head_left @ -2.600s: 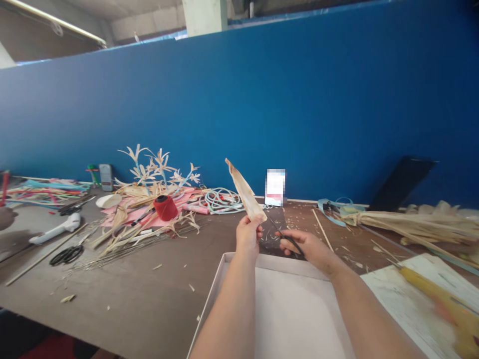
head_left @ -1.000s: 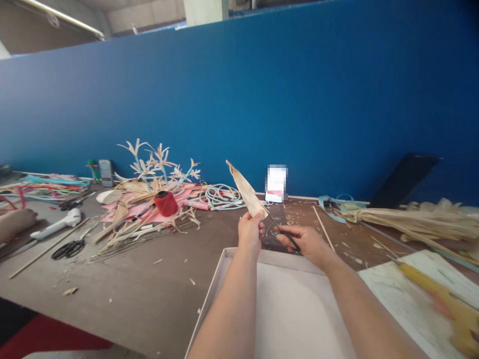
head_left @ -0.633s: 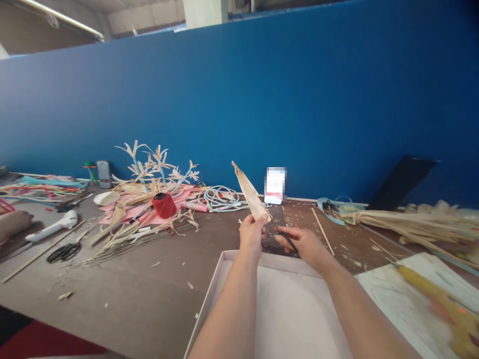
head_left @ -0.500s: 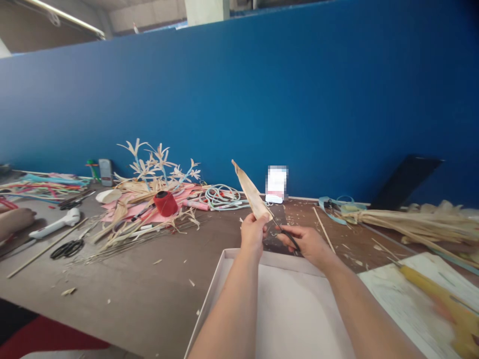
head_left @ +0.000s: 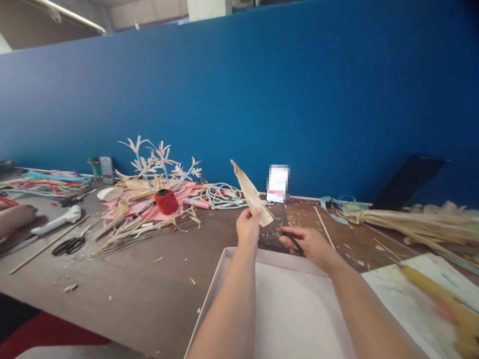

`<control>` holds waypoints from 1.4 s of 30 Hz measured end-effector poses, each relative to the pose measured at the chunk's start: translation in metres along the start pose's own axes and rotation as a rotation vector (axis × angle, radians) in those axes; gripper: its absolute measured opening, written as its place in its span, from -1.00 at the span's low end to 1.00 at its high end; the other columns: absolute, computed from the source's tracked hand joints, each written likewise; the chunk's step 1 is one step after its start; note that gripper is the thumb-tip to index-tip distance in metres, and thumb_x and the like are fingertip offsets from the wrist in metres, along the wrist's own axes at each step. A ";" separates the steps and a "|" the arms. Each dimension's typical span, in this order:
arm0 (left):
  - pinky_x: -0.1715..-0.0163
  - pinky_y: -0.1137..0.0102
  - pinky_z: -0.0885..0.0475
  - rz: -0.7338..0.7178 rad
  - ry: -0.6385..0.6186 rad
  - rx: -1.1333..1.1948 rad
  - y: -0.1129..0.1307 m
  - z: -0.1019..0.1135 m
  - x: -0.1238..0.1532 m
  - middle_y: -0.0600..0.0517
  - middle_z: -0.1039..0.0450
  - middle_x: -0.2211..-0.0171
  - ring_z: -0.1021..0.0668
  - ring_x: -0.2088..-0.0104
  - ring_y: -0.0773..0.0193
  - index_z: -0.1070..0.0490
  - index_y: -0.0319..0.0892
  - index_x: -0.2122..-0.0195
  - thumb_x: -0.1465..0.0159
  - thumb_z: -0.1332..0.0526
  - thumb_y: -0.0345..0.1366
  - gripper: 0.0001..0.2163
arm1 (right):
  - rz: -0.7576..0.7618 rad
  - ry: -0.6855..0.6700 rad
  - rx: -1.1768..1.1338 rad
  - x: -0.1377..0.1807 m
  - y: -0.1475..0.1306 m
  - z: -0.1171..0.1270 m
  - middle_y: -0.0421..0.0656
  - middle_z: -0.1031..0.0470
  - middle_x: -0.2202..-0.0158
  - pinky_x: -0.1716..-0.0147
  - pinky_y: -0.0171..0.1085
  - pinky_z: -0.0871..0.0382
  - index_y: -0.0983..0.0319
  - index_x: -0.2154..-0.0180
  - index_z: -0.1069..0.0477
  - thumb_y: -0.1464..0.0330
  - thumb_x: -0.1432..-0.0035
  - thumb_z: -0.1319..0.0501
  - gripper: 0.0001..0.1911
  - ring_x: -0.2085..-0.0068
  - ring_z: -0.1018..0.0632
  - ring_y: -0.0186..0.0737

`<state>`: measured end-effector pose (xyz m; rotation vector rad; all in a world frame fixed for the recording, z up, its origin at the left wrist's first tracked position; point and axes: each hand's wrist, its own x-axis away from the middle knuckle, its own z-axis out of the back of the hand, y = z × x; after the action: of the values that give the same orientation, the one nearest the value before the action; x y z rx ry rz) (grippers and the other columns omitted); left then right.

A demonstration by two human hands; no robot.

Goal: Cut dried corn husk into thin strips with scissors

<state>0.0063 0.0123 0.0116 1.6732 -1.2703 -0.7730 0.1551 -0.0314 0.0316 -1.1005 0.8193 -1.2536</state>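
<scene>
I have the left hand (head_left: 247,229) pinching the pale strip (head_left: 251,193), thumb and fingers closed tight, tip toward eleven o'clock; at its four o'clock, the right hand's (head_left: 307,243) half-curled fingers grip black-handled scissors (head_left: 294,241), blades just beside the strip's lower edge

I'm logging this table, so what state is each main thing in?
Pale, tapered dried husk: pinched in the left hand.
Black-handled metal scissors: in the right hand, blade opening unclear.
Shallow white cardboard box: open.
Bright-screened rectangular phone: lit, upright.
Red thread spool: wound, tilted.
White plastic tool: lying down.
Yellow plastic tool: lying on paper.
</scene>
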 end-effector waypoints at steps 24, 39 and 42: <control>0.63 0.54 -0.15 0.040 -0.064 0.049 -0.006 -0.002 0.000 0.08 -0.35 0.63 -0.29 0.66 0.48 -0.44 -0.30 0.44 0.09 -0.31 -0.22 -0.75 | 0.017 0.061 0.069 0.004 -0.008 -0.002 -0.23 -0.35 0.63 0.58 -0.34 -0.21 0.33 0.18 -0.49 0.05 0.25 -0.30 -0.38 0.59 -0.30 -0.36; 0.54 0.50 -0.26 0.059 -0.101 0.025 -0.009 -0.009 0.006 0.02 -0.43 0.55 -0.41 0.57 0.38 -0.45 -0.28 0.43 0.09 -0.31 -0.23 -0.76 | 0.076 0.102 0.100 -0.002 -0.001 -0.003 -0.22 -0.34 0.62 0.61 -0.36 -0.16 0.28 0.14 -0.49 0.07 0.18 -0.27 -0.43 0.59 -0.29 -0.36; 0.59 0.52 -0.22 0.071 -0.109 0.044 -0.006 -0.009 0.007 0.02 -0.42 0.55 -0.39 0.59 0.40 -0.44 -0.28 0.44 0.09 -0.31 -0.24 -0.77 | 0.082 0.107 0.120 -0.002 0.000 -0.003 -0.23 -0.34 0.62 0.62 -0.36 -0.16 0.27 0.13 -0.48 0.06 0.16 -0.25 -0.43 0.59 -0.29 -0.36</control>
<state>0.0190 0.0083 0.0106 1.6296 -1.4237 -0.8073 0.1521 -0.0297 0.0305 -0.9019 0.8499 -1.2840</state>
